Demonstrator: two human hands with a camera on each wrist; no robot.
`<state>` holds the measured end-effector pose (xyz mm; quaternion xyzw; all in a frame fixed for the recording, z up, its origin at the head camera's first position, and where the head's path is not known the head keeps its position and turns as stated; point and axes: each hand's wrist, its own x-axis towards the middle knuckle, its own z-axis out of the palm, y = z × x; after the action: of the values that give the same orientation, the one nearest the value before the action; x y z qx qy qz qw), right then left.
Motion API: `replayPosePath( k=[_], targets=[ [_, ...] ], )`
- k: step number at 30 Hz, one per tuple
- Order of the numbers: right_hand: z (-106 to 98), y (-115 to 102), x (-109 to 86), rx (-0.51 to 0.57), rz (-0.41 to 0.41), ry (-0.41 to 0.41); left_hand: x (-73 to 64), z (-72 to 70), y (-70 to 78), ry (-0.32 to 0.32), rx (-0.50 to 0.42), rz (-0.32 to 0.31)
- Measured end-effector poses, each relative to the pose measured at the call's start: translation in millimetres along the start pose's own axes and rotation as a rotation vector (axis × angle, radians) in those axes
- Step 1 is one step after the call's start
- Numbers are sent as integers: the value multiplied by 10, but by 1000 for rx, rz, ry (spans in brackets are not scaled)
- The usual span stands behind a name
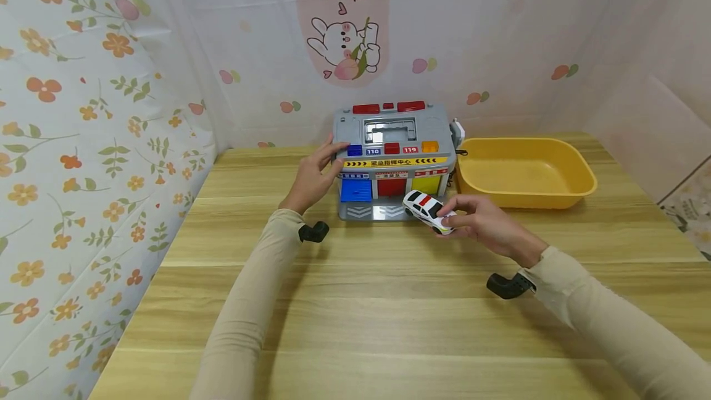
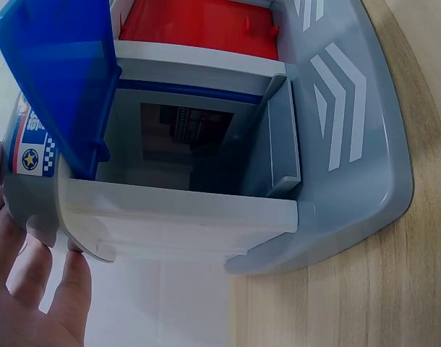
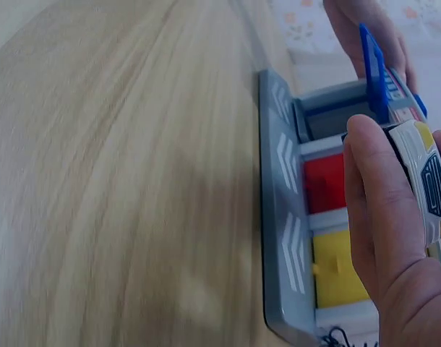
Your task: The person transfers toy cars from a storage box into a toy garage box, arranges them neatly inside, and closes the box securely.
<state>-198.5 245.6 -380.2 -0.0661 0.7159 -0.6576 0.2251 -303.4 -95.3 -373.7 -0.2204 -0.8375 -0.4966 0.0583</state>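
A grey toy garage (image 1: 389, 162) stands at the back of the table, with blue, red and yellow doors along its front. Its blue door (image 2: 69, 79) is swung up, and the bay behind it shows in the left wrist view. My left hand (image 1: 313, 178) rests on the garage's left side, fingertips at the roof edge by the blue button (image 1: 354, 150). Between thumb and fingers, my right hand (image 1: 480, 224) grips a white toy police car (image 1: 426, 207) with a red roof bar, tilted before the yellow door (image 1: 425, 185). The red door (image 1: 391, 187) is down.
To the right of the garage sits a yellow plastic basin (image 1: 528, 193). A small white part on a dark cord (image 1: 458, 134) hangs at the garage's right side. Printed cloth (image 1: 250, 48) covers the walls behind and left of the wooden table (image 1: 361, 313).
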Motion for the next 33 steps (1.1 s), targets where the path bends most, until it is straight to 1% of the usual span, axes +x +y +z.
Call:
replayPosePath(
  k=[5,8,10,14,16,17,20,23,26,33],
  targets=[
    [94,25,59,-4,21,-8,6,8,-4,-2,-1,2],
    [154,28,97,18,25,-19,14,10,-7,-1,-9,7],
    [198,28,127,54,38,-27,17,9,-12,0,-19,9],
    [291,38,187,167,94,-38,19,8,-10,-2,-32,2],
    [340,44,210,214,119,-34,11,6,18,-7,-32,-6],
    [363,48,219,221,127,-25,-4,-2,64,-10,-32,-9],
    [426,54,245,212,147,4,-54,-28,200,-18,-30,-17],
    [476,55,267,180,170,14,-106,-47,315,-15,-34,-15],
    [528,51,288,184,191,13,-115,-45,322,-8,-36,-9],
    [645,58,342,222,181,-3,-114,-33,312,-4,-34,-14]
  ],
)
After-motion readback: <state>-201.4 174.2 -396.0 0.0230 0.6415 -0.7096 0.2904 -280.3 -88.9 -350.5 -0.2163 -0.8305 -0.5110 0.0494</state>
